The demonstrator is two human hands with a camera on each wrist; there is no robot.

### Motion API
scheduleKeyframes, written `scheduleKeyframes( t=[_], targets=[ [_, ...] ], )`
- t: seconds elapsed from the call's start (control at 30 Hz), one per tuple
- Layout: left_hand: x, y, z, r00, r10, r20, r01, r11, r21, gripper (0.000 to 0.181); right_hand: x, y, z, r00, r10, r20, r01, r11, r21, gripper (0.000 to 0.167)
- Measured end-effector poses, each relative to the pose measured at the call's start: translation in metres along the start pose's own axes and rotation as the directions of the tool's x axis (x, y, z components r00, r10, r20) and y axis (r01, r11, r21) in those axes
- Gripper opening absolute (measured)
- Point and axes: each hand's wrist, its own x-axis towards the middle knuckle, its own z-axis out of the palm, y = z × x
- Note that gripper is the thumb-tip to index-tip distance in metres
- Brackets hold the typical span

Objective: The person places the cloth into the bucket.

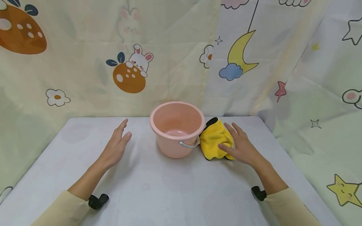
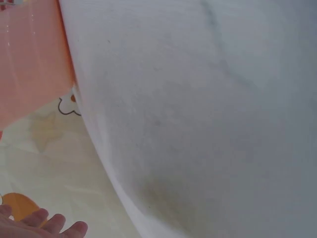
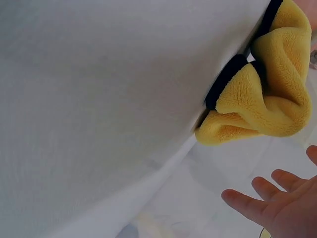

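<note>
A pink plastic bucket (image 1: 172, 146) stands upright near the back of the table, its pale handle hanging down at the front right. Against its right side lies a crumpled yellow cloth (image 1: 215, 141) with black edging, also seen in the right wrist view as a folded cloth (image 3: 277, 94). My left hand (image 1: 116, 147) is held above the table, left of the bucket and apart from it, fingers extended. My right hand (image 1: 241, 146) is beside the cloth, fingers spread and holding nothing; the right wrist view shows a gap between fingers and cloth.
The white-covered table (image 1: 175, 194) reaches back to a hanging patterned curtain (image 1: 175, 62). On the right, another stretch of printed curtain (image 1: 311, 110) runs alongside the table edge. A black wrist strap (image 1: 98, 201) shows at the left sleeve.
</note>
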Motion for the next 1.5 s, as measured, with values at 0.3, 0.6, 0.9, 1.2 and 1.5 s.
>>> scheduleKeyframes(
  t=[0.3, 0.6, 0.9, 1.2, 1.5],
  targets=[
    [0.005, 0.008, 0.008, 0.998, -0.062, 0.025, 0.063, 0.996, -0.056, 0.065, 0.009, -0.002, 0.007, 0.999, 0.021, 0.049, -0.020, 1.000, -0.005, 0.104],
    [0.012, 0.015, 0.025, 0.997, -0.066, 0.041, 0.071, 0.989, -0.131, 0.067, 0.020, -0.006, 0.015, 0.995, 0.011, 0.095, -0.013, 0.999, 0.030, 0.110],
    [0.022, 0.026, 0.044, 0.997, -0.053, 0.062, 0.066, 0.971, -0.230, 0.066, 0.033, -0.010, 0.022, 0.992, -0.023, 0.123, 0.015, 0.998, 0.066, 0.112],
    [0.028, 0.035, 0.062, 0.998, -0.022, 0.058, 0.041, 0.939, -0.343, 0.065, 0.038, -0.010, 0.026, 0.986, -0.002, 0.167, -0.008, 0.998, 0.056, 0.114],
    [0.025, 0.040, 0.073, 0.998, -0.006, 0.057, 0.028, 0.920, -0.392, 0.069, 0.035, -0.008, 0.026, 0.983, 0.007, 0.185, -0.016, 0.999, 0.046, 0.108]
  ],
)
